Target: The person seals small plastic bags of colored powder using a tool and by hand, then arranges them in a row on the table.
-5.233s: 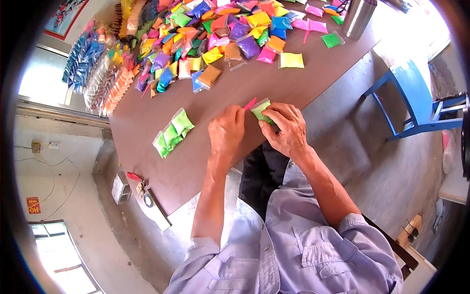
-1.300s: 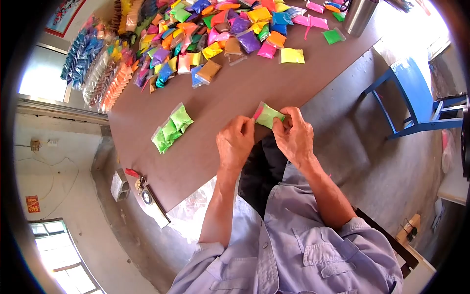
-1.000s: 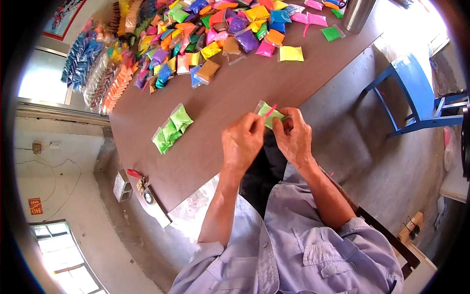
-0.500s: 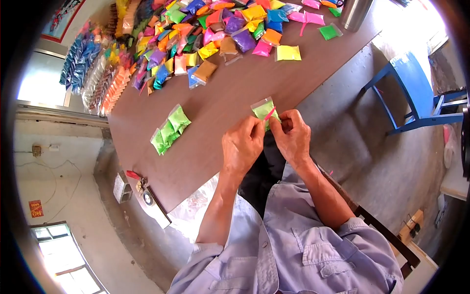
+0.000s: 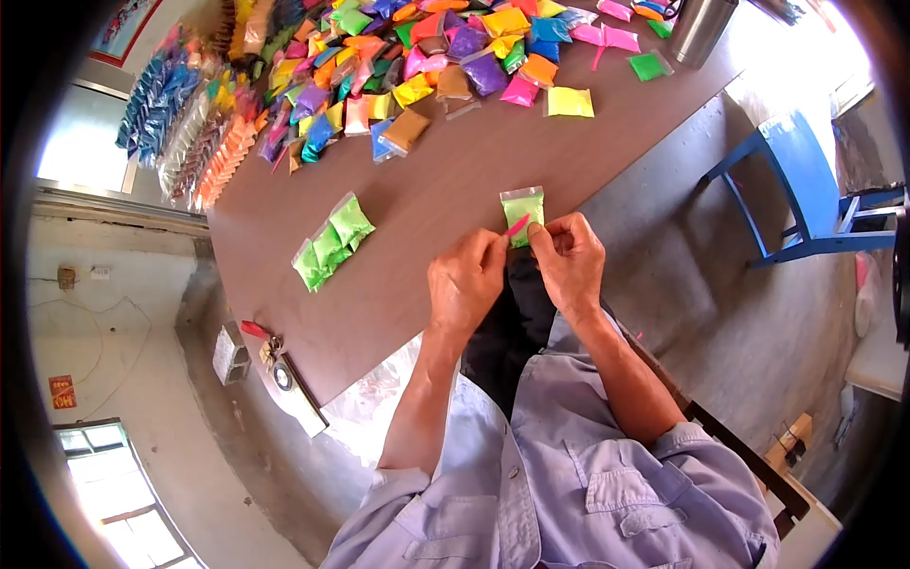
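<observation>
At the table edge, my right hand (image 5: 572,261) pinches the lower right side of a small light green packet (image 5: 523,205) with a clear top edge. My left hand (image 5: 466,273) is closed, with its thumb and forefinger on a thin pink strip (image 5: 518,226) that lies slantwise across the packet's front. The lower part of the packet is partly behind my fingers. To the left, a short row of bright green packets (image 5: 332,243) lies overlapping on the brown table (image 5: 417,204).
A heap of many-coloured packets (image 5: 469,43) covers the far side of the table, with stacked packets (image 5: 227,166) at its left. A steel flask (image 5: 701,33) stands at the far right. Keys (image 5: 273,343) lie at the left edge. A blue chair (image 5: 806,180) stands right.
The light green packet has turned more upright and faces me more squarely. My right fingers have shifted along its side. The view has tilted slightly.
</observation>
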`<state>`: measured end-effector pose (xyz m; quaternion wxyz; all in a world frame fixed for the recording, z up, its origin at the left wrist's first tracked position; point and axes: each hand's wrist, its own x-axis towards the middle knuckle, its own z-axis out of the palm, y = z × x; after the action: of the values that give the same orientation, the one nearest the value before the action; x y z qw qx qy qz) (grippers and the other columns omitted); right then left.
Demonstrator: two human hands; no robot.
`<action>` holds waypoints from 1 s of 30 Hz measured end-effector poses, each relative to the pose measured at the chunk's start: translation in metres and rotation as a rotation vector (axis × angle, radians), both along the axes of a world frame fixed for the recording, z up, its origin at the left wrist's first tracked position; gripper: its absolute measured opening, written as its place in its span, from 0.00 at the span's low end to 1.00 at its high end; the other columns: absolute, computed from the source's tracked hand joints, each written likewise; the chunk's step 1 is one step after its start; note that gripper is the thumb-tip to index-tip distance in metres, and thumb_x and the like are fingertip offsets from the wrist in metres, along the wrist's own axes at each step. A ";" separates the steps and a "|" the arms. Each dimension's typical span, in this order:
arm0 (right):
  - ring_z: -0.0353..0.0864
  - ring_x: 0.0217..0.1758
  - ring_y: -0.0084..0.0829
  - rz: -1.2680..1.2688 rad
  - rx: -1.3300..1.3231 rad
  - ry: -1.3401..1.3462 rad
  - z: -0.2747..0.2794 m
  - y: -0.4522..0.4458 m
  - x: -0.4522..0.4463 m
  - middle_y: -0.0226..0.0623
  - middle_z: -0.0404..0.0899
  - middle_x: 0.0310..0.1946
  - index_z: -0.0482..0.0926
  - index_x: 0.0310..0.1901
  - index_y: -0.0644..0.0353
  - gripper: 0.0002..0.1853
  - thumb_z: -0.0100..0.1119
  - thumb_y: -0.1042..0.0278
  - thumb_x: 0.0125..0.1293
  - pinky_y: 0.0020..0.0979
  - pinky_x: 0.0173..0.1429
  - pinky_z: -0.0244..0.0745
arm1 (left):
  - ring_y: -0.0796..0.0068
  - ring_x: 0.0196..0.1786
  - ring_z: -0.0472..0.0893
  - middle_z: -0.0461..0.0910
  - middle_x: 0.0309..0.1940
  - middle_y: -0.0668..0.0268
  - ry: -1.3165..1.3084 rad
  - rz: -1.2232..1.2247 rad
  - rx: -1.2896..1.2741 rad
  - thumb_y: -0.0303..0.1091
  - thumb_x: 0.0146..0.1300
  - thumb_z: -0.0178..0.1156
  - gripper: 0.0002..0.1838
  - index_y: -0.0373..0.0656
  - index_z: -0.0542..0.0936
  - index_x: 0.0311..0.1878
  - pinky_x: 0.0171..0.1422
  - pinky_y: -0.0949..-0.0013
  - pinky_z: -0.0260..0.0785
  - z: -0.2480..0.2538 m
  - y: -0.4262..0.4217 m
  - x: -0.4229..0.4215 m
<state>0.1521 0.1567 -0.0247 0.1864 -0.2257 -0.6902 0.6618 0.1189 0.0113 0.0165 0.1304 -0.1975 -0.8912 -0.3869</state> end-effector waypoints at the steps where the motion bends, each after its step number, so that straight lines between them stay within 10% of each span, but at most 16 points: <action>1: 0.81 0.26 0.19 0.001 0.006 -0.010 0.000 0.000 0.000 0.36 0.85 0.24 0.78 0.34 0.65 0.13 0.73 0.66 0.67 0.26 0.34 0.77 | 0.55 0.28 0.84 0.84 0.27 0.54 0.036 0.030 -0.054 0.29 0.67 0.70 0.06 0.38 0.84 0.35 0.34 0.60 0.75 -0.001 -0.003 -0.003; 23: 0.78 0.26 0.16 0.024 0.115 0.057 0.005 0.003 0.003 0.34 0.84 0.24 0.78 0.35 0.65 0.12 0.72 0.68 0.67 0.25 0.35 0.76 | 0.49 0.29 0.83 0.83 0.27 0.56 0.099 0.181 -0.055 0.27 0.65 0.69 0.07 0.41 0.80 0.33 0.36 0.53 0.76 0.003 -0.044 0.011; 30: 0.87 0.28 0.28 0.193 0.388 0.121 0.040 -0.003 -0.018 0.41 0.86 0.27 0.77 0.38 0.63 0.10 0.72 0.71 0.67 0.29 0.36 0.80 | 0.59 0.25 0.81 0.82 0.25 0.59 0.241 0.424 -0.003 0.22 0.64 0.70 0.04 0.41 0.85 0.39 0.33 0.63 0.74 0.004 -0.095 0.040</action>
<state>0.1339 0.1541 0.0155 0.2035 -0.0784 -0.8104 0.5438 0.1592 -0.0833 0.0208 0.3137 -0.0508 -0.8913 -0.3234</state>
